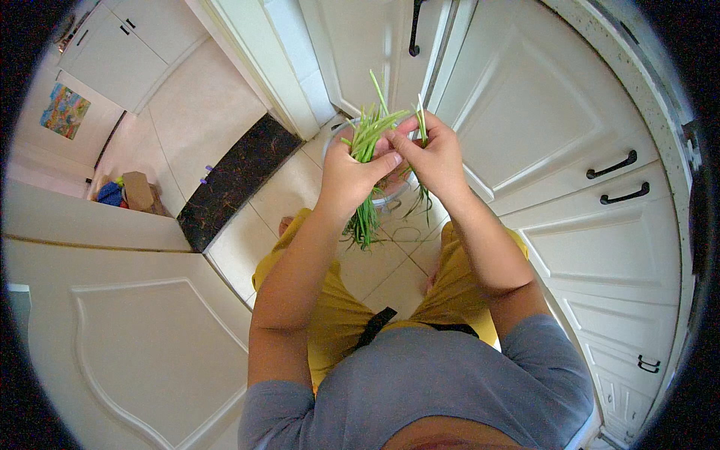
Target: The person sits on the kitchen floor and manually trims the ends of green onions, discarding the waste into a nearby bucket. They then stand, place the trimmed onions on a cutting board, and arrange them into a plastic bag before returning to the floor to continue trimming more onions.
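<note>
My left hand [350,174] is closed around a thick bunch of long green leaves with pale stems, like garlic chives [365,225]. Their stem ends stick up above the thumb, and the dark green leaf tips hang below. Close beside it on the right, my right hand [436,152] pinches a few separate chive stems [421,121], whose leaves dangle under the palm. The fingertips of both hands nearly meet. Beneath them on the floor stands a round clear bin [388,201], mostly hidden by the hands; what it holds cannot be made out.
White cabinet doors [540,95] with black handles rise close on the right and ahead. Loose thin strands [408,232] lie on the tiled floor [371,270] between my legs. A dark stone threshold [239,180] runs at the left, near a white door [152,349]. Beyond it sits a cardboard box [138,191].
</note>
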